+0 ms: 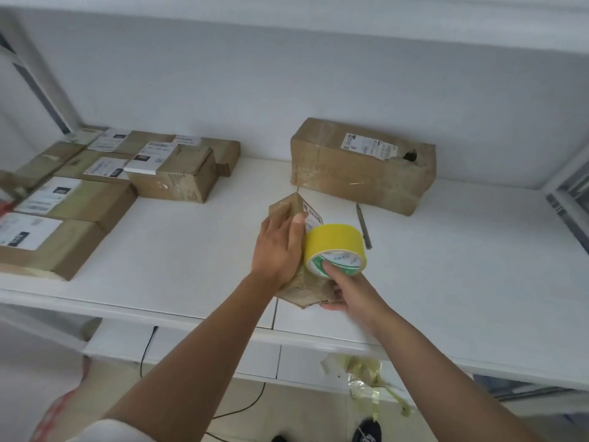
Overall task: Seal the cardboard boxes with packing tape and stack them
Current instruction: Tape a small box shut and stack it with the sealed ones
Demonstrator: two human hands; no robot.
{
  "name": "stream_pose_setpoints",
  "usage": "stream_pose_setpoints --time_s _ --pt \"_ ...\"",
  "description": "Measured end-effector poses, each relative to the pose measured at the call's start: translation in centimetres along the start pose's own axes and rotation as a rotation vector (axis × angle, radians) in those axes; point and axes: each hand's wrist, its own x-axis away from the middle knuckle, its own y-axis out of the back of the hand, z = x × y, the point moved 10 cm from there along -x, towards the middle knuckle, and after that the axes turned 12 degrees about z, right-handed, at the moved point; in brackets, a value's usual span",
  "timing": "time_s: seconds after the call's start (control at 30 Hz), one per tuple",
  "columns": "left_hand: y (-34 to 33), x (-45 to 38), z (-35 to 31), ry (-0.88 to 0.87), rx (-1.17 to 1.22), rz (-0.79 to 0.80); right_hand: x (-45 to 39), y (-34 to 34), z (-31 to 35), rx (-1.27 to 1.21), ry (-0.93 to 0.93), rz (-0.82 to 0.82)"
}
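My left hand (279,247) presses flat on the small cardboard box (298,250) near the shelf's (191,250) front edge. My right hand (347,288) grips the yellow tape roll (334,247). Sealing barely begun; stacking remains.

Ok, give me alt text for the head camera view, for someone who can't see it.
On a white shelf, a person's left hand presses flat on a small cardboard box while the right hand holds a yellow tape roll against it, a finger inside the core. A larger box sits behind, a pen-like tool beside it, more labelled boxes at left.
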Motion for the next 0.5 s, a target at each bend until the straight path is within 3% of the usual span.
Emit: stream_pose_setpoints --time_s 0.07,0.23,0.37,0.5 --pt "1.8 1.0 2.5 0.008 0.149 -0.097 -0.2 -1.2 1.4 0.172 0.015 -0.018" --pt "3.5 3.3 4.1 -0.072 0.106 -0.211 0.6 -2.2 5.7 0.804 0.055 -0.143" --pt "-0.7 4.5 3.6 -0.312 0.136 0.002 2.6 -0.5 7.7 1.027 0.048 -0.267" --pt "-4.4 4.3 3.4 -0.281 0.145 0.237 3.1 0.7 7.2 1.134 -0.015 -0.303"
